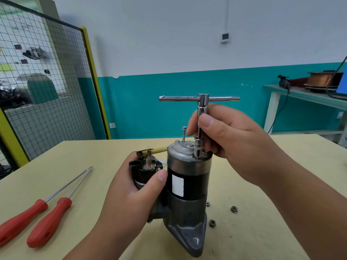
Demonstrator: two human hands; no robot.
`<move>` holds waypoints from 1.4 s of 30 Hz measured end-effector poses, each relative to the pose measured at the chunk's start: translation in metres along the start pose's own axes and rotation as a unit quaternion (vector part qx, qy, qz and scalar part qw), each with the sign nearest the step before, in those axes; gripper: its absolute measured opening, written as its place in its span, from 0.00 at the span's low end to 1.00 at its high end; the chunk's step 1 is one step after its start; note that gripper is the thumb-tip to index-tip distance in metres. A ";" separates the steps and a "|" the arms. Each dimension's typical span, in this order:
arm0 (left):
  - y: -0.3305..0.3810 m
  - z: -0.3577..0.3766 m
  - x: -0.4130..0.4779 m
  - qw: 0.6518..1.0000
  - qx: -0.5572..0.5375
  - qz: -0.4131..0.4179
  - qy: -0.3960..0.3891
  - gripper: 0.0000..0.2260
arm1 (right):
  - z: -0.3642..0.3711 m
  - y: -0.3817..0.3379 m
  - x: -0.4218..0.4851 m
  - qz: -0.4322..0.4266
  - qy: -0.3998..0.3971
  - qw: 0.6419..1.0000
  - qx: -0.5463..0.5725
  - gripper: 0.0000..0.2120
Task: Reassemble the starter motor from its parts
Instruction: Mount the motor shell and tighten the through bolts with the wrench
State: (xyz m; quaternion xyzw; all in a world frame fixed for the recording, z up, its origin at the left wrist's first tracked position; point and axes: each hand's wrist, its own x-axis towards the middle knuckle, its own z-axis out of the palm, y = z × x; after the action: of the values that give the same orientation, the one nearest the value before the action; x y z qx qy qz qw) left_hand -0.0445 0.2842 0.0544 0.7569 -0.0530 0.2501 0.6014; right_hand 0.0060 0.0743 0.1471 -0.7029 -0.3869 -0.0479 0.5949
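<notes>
The starter motor [188,177] stands upright on the table, grey nose bracket down and silver end cap up. My left hand [131,192] grips the black solenoid [145,168] on its left side. My right hand [225,132] pinches the shaft of a chrome T-handle socket wrench [201,102], whose socket sits on the right side of the end cap. A long through bolt [184,133] sticks up from the cap's far left side. A tan-sleeved lead [159,149] runs from the motor body to the solenoid's copper stud.
Two red-handled screwdrivers [43,216] lie on the table at the left. Three loose nuts [233,209] lie right of the motor's base. A yellow-framed wire mesh fence [47,91] stands at the back left, and a green bench [304,96] with a copper wire spool at the back right.
</notes>
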 end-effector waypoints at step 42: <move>-0.002 0.000 0.000 1.000 -0.002 -0.001 -0.001 0.16 | 0.003 -0.001 0.002 0.002 0.020 1.000 -0.006 0.14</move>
State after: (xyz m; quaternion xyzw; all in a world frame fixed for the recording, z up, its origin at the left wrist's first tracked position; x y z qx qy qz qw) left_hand -0.0441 0.2850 0.0530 0.7561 -0.0538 0.2486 0.6030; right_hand 0.0053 0.0782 0.1482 -0.7059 -0.3739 -0.0629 0.5983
